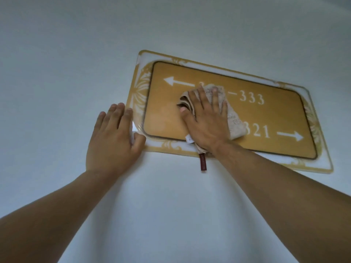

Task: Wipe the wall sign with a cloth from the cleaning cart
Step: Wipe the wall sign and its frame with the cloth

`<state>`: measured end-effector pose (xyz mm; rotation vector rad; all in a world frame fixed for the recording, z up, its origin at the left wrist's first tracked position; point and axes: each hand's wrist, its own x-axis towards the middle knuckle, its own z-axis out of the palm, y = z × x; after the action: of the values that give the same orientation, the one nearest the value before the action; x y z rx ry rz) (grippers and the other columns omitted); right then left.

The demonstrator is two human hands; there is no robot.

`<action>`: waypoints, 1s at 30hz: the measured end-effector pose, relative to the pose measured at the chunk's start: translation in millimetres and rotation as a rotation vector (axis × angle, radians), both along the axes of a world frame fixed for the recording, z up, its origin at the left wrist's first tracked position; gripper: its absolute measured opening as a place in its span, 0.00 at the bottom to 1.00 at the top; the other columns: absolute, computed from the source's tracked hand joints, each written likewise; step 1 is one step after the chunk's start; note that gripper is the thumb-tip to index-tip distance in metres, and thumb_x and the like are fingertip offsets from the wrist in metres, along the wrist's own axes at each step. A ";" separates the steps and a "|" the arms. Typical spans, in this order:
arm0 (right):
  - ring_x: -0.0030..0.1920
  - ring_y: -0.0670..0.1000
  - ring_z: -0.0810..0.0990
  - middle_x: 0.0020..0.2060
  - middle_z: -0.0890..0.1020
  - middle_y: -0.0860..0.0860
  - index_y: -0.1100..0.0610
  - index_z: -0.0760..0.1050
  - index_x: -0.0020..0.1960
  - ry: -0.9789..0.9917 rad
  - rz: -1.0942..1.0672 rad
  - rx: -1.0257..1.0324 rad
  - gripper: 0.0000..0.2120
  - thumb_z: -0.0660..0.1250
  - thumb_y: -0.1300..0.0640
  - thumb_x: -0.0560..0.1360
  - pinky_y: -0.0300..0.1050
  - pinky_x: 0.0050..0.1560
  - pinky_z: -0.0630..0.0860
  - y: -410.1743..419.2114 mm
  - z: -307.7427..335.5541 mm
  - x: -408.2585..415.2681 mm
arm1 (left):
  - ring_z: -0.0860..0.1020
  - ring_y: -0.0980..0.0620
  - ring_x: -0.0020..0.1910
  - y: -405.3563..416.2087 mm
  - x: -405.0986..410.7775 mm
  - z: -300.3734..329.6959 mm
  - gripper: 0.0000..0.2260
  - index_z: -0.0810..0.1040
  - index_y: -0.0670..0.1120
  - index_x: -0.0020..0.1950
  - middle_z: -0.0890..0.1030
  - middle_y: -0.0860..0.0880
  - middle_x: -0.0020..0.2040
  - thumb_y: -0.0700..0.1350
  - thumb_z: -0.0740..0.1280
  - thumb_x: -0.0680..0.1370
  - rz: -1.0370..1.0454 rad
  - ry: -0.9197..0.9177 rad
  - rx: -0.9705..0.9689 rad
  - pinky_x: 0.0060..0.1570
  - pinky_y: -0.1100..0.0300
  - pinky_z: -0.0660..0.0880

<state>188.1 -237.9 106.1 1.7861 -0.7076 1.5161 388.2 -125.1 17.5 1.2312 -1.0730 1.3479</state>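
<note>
Reaching up from the lower corners of the frame, two bare forearms run toward a pale white wall. The left hand, left of centre, lies flat and open against the wall with its fingers together and straight. Its fingertips touch the left edge of the wall sign, and its thumb rests on the sign's lower left corner. It holds nothing.

The right hand, just right of centre, is spread open with the palm pressing down on a crumpled beige patterned cloth. The fingers are splayed over the fabric and the thumb points left, next to a bunched fold of the cloth. The cloth shows above the fingertips and past the right side of the hand, and a bit of it pokes out below the wrist. A small white tag sticks out beside the heel of the hand, and a dark red fabric label hangs from the cloth past the sign's bottom edge onto the wall.

The rectangular gold wall sign with a clear ornamented border sits in the centre and right of the frame, tilted so that its right end is lower. White arrows point left and right on it. The numbers "333" and "321" are readable; the cloth and hand cover the other digits.
</note>
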 end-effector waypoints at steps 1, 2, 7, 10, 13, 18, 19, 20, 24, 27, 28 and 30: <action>0.79 0.54 0.34 0.81 0.44 0.45 0.43 0.45 0.81 0.013 -0.003 0.002 0.33 0.40 0.33 0.79 0.64 0.76 0.37 2.1 -7.8 -0.6 | 0.62 0.40 0.77 0.1 -1.2 -1.3 0.30 0.67 0.37 0.74 0.67 0.37 0.76 0.49 0.60 0.74 0.000 0.008 0.005 0.77 0.44 0.55; 0.79 0.54 0.33 0.81 0.44 0.45 0.43 0.45 0.81 0.021 -0.004 0.004 0.33 0.40 0.34 0.79 0.65 0.76 0.37 3.4 -16.1 -0.4 | 0.62 0.40 0.77 0.1 -1.3 -2.5 0.30 0.67 0.37 0.74 0.67 0.37 0.76 0.49 0.59 0.74 0.002 0.013 0.010 0.77 0.44 0.55; 0.79 0.54 0.31 0.81 0.42 0.45 0.43 0.42 0.81 0.048 -0.051 0.013 0.32 0.39 0.35 0.80 0.65 0.76 0.38 10.3 -48.9 2.3 | 0.63 0.40 0.77 -0.5 -2.7 -8.3 0.30 0.68 0.37 0.74 0.68 0.36 0.75 0.49 0.57 0.74 0.017 0.006 -0.001 0.76 0.42 0.57; 0.78 0.54 0.29 0.81 0.39 0.45 0.44 0.40 0.81 0.075 -0.067 0.009 0.32 0.37 0.35 0.80 0.65 0.76 0.38 12.1 -61.7 4.3 | 0.63 0.39 0.76 -0.3 -3.5 -8.1 0.31 0.68 0.36 0.74 0.68 0.36 0.75 0.49 0.56 0.74 0.013 0.002 0.001 0.75 0.42 0.58; 0.78 0.54 0.30 0.81 0.39 0.45 0.44 0.41 0.81 0.122 -0.076 -0.023 0.32 0.37 0.35 0.80 0.64 0.77 0.39 11.3 -74.5 2.5 | 0.63 0.39 0.76 -1.3 -5.7 -7.9 0.30 0.69 0.36 0.73 0.68 0.36 0.75 0.49 0.56 0.74 0.016 -0.003 0.011 0.75 0.42 0.58; 0.78 0.52 0.29 0.80 0.38 0.41 0.41 0.40 0.81 0.110 -0.041 -0.017 0.30 0.35 0.34 0.80 0.64 0.77 0.40 14.7 -73.4 14.1 | 0.63 0.41 0.77 0.8 -2.9 -7.9 0.31 0.68 0.37 0.74 0.68 0.37 0.75 0.51 0.55 0.74 0.039 0.016 0.014 0.76 0.42 0.59; 0.78 0.51 0.29 0.80 0.38 0.40 0.40 0.40 0.81 0.091 -0.032 -0.013 0.30 0.35 0.34 0.80 0.64 0.77 0.39 15.8 -69.8 17.8 | 0.64 0.41 0.76 0.3 -2.8 -6.9 0.31 0.69 0.37 0.73 0.69 0.38 0.75 0.51 0.55 0.74 0.047 0.014 0.013 0.75 0.42 0.60; 0.78 0.51 0.29 0.80 0.39 0.40 0.40 0.41 0.81 0.075 -0.021 -0.017 0.30 0.35 0.33 0.80 0.64 0.77 0.39 17.4 -64.8 23.4 | 0.66 0.41 0.75 0.7 -1.4 -5.6 0.31 0.70 0.37 0.73 0.71 0.38 0.74 0.52 0.56 0.73 0.056 0.011 0.010 0.74 0.42 0.61; 0.79 0.53 0.32 0.81 0.44 0.42 0.40 0.45 0.81 0.048 -0.035 -0.056 0.31 0.37 0.32 0.80 0.64 0.77 0.39 23.0 -40.3 40.4 | 0.74 0.40 0.65 1.7 2.4 4.6 0.27 0.76 0.38 0.63 0.78 0.38 0.64 0.52 0.58 0.70 0.113 -0.045 -0.014 0.65 0.42 0.68; 0.79 0.53 0.33 0.81 0.46 0.43 0.40 0.46 0.80 0.070 -0.034 -0.078 0.32 0.38 0.32 0.79 0.64 0.77 0.39 24.6 -19.5 47.4 | 0.75 0.41 0.54 2.4 6.1 10.6 0.21 0.77 0.40 0.55 0.78 0.41 0.56 0.51 0.59 0.70 0.161 -0.096 -0.048 0.54 0.45 0.69; 0.79 0.53 0.33 0.81 0.46 0.43 0.40 0.47 0.80 0.087 -0.034 -0.080 0.32 0.38 0.31 0.79 0.64 0.77 0.39 25.3 -12.0 48.5 | 0.75 0.42 0.52 2.0 6.8 10.3 0.20 0.76 0.40 0.54 0.78 0.41 0.55 0.51 0.59 0.70 0.174 -0.102 -0.051 0.53 0.46 0.68; 0.79 0.53 0.34 0.81 0.47 0.43 0.40 0.47 0.79 0.105 -0.025 -0.083 0.32 0.39 0.30 0.78 0.64 0.77 0.38 26.5 5.0 51.6 | 0.75 0.42 0.51 0.9 8.7 9.8 0.18 0.76 0.41 0.53 0.77 0.42 0.55 0.51 0.59 0.70 0.197 -0.119 -0.049 0.51 0.47 0.68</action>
<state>239.7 -211.3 111.1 1.7739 -0.6042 1.4037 396.9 -124.2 27.3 1.2587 -1.0140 1.6053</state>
